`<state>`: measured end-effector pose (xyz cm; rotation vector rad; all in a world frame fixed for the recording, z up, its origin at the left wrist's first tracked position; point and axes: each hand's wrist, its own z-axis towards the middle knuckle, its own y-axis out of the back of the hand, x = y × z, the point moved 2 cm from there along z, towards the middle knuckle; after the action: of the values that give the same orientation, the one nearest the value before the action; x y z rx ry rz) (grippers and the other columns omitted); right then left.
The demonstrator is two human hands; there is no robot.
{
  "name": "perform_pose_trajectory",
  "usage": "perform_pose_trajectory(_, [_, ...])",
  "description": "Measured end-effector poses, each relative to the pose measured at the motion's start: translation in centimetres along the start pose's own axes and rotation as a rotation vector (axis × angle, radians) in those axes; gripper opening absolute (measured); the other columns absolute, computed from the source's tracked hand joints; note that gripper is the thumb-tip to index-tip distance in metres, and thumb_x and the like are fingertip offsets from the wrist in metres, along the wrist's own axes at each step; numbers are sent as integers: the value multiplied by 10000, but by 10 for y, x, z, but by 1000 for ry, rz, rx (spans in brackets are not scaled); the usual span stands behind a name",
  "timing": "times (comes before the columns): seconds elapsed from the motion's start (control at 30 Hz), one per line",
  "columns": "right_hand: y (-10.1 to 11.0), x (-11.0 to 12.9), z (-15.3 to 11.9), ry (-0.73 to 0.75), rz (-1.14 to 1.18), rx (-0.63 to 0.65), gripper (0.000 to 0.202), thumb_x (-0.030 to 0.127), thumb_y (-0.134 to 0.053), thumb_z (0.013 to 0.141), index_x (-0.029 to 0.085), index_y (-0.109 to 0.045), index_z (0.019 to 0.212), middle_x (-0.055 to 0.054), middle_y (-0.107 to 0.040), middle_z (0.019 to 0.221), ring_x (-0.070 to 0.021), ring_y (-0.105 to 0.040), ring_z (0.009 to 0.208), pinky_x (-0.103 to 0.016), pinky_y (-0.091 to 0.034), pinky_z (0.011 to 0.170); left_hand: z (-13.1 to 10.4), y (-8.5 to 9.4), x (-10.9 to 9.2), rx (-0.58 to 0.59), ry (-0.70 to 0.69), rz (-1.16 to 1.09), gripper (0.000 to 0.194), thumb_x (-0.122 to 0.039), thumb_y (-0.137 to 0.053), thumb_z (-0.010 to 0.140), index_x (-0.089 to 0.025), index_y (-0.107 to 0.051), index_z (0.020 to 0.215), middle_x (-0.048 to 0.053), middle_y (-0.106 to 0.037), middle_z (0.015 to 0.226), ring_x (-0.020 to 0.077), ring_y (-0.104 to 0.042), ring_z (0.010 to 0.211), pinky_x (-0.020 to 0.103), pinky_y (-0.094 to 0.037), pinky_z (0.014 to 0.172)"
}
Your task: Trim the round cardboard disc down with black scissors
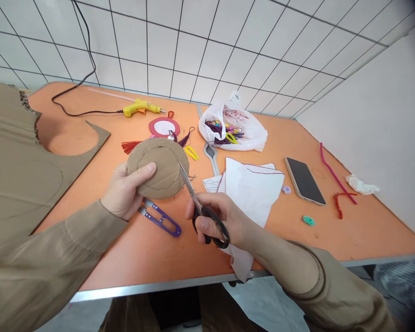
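Head view, down onto table [134, 260]

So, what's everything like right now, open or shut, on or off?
Cardboard disc: in the left hand, ring marked on it
Scissors: in the right hand, blades at the disc
Phone: face up, screen dark
Plastic bag: open, things inside
Glue gun: lying down, on or off can't tell
Cardboard sheet: curved gap in it
Purple snips: lying flat

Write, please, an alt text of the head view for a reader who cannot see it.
A person's left hand holds a round cardboard disc, and the right hand holds black-handled scissors with the blades at its edge area. Purple snips, a yellow glue gun, a phone and a white plastic bag lie on the orange table.
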<state>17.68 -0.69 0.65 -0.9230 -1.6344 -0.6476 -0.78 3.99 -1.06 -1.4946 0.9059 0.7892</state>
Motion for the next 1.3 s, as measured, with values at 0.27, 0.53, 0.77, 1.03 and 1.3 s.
perform_pose_trajectory(0.27, [1,1,-1,-29,-20,-33,309,396,-729,714,164,-526,730,60,-469,537,-82,-496,458,-177,-367,402,-1,1,1,-13,-15,-7,211,-248,-781,660,-141,-731,835,105,-758,888,334,-688,962,424,-591,811])
perform_pose_trajectory(0.53, [1,-1,0,-11,-46,-66,261,368,-691,728,168,-523,735,63,-471,534,-79,-493,457,-186,-373,424,1,-2,3,-38,18,-71,313,-193,-776,641,-149,-730,947,97,-760,877,335,-679,1001,430,-577,857])
perform_pose_trajectory(0.77, [1,-1,1,-5,15,-47,297,400,-701,730,162,-524,742,61,-482,512,-83,-491,446,-185,-358,426,4,-1,5,-34,35,-107,233,-188,-767,662,-117,-725,881,115,-759,903,317,-692,975,410,-581,860])
perform_pose_trajectory(1.03, [-1,-2,3,13,46,23,345,434,-731,721,163,-528,787,36,-557,523,-88,-486,439,-190,-364,419,5,-1,4,-56,22,-96,258,-181,-773,655,-105,-713,894,123,-758,916,322,-689,989,420,-566,894])
perform_pose_trajectory(1.3, [2,-4,0,87,-3,142,387,473,-735,748,141,-561,847,-12,-610,681,-122,-567,603,-244,-438,580,15,7,-9,-63,-49,-125,275,-162,-692,741,-140,-709,1015,96,-753,1007,305,-637,1112,416,-551,936])
